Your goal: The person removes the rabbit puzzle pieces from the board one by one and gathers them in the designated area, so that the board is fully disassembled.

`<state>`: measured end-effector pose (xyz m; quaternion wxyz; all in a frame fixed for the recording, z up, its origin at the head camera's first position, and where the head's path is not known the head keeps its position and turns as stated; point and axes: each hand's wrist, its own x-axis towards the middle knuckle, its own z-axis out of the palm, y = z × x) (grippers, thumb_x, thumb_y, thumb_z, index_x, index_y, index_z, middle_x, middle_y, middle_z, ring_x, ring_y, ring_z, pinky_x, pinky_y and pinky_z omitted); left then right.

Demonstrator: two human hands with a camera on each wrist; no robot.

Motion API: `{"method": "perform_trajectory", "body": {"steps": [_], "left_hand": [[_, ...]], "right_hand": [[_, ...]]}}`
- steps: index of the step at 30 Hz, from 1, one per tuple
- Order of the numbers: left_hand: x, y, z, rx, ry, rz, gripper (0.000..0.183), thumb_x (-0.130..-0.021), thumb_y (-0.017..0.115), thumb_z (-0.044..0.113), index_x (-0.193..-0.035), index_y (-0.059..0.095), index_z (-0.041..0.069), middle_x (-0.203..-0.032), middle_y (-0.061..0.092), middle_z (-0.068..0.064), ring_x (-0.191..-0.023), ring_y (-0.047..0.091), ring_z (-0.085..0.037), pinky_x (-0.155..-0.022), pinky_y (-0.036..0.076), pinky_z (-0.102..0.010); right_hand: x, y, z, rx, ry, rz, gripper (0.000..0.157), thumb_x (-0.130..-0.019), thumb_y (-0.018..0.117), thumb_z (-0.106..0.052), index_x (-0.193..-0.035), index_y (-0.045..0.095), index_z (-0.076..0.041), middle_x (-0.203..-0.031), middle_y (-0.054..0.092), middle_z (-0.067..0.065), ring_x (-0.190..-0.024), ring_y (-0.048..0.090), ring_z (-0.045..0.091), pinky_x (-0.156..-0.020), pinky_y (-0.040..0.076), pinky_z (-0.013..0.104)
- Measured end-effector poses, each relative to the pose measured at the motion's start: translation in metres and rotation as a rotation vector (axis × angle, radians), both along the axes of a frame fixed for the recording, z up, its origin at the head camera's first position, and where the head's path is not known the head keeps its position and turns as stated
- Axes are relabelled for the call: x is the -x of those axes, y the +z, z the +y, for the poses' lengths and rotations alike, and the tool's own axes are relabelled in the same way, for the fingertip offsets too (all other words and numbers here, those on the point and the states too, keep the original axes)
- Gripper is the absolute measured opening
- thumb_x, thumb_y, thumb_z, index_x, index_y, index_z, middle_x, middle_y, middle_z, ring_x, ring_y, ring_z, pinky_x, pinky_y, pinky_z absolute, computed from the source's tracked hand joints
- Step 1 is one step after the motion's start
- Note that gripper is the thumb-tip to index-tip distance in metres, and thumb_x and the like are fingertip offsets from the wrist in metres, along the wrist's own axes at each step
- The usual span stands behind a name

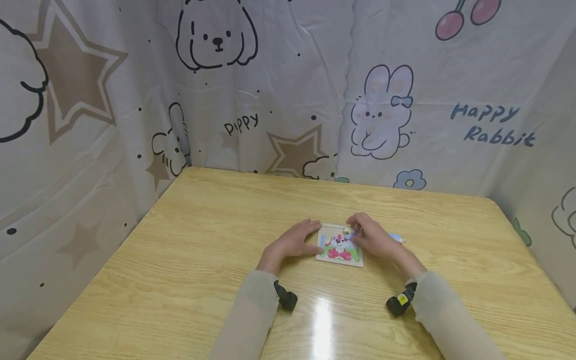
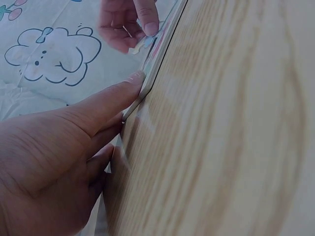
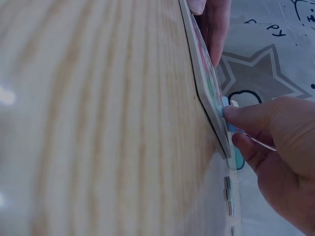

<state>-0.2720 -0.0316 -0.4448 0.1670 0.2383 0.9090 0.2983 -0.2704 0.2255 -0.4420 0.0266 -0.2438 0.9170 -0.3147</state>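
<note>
- The pale-rimmed puzzle board (image 1: 330, 230) lay flat on the surface (image 1: 216, 225), its pink-and-white cartoon animal partly assembled, its upper strip bare.
- A cream-and-blue piece (image 1: 348, 231) was pinched by the right hand (image 1: 372, 238) at the board's upper right.
- Bluish loose pieces (image 1: 397, 238) lay near its right side.

the tabletop (image 1: 216, 225) shows wood grain under a smooth, glossy finish. the printed curtain (image 1: 292, 90) looks like creased cloth with a faint sheen; the sleeves (image 1: 252, 315), soft matt cloth. the puzzle tray (image 1: 355, 263) has a smooth, wood-like rim; the wrist cameras (image 1: 288, 301) look plastic.
</note>
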Motion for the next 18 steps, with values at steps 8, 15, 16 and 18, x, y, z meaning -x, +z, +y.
{"method": "perform_trajectory", "body": {"steps": [8,15,16,18], "left_hand": [[0.0003,-0.0002,-0.0006,-0.008,-0.001,-0.014,0.073,-0.092,0.066,0.040,-0.154,0.034,0.019,-0.163,0.026,-0.001,-0.155,0.014,-0.023,-0.127,0.015,-0.046],[0.0018,-0.0032,-0.0011,-0.012,-0.003,-0.010,0.074,-0.091,0.067,0.040,-0.154,0.033,0.019,-0.164,0.026,-0.001,-0.155,0.013,-0.023,-0.127,0.015,-0.045],[0.0019,-0.0034,-0.0011,-0.012,-0.003,-0.010,0.074,-0.091,0.067,0.040,-0.154,0.033,0.019,-0.164,0.026,-0.002,-0.155,0.013,-0.023,-0.127,0.015,-0.045],[0.0020,-0.0036,-0.0011,-0.013,-0.003,-0.011,0.074,-0.091,0.067,0.040,-0.154,0.033,0.019,-0.164,0.026,-0.001,-0.155,0.013,-0.023,-0.127,0.015,-0.045]], "right_hand": [[0.0005,0.0008,-0.0005,-0.029,-0.024,0.026,0.025,-0.089,0.066,0.000,-0.114,0.063,0.000,-0.104,0.058,0.011,-0.093,0.056,0.020,-0.079,0.052,0.026],[0.0013,0.0032,-0.0018,-0.023,-0.027,0.079,0.020,-0.088,0.066,0.001,-0.108,0.067,-0.004,-0.101,0.060,0.007,-0.092,0.057,0.017,-0.080,0.054,0.027],[0.0014,0.0033,-0.0019,-0.019,-0.027,0.080,0.019,-0.089,0.066,0.001,-0.108,0.067,-0.004,-0.101,0.060,0.007,-0.093,0.058,0.017,-0.082,0.054,0.029],[0.0015,0.0031,-0.0018,-0.007,-0.035,0.071,0.019,-0.090,0.065,0.001,-0.107,0.068,-0.004,-0.101,0.061,0.007,-0.093,0.058,0.017,-0.084,0.055,0.033]]}}
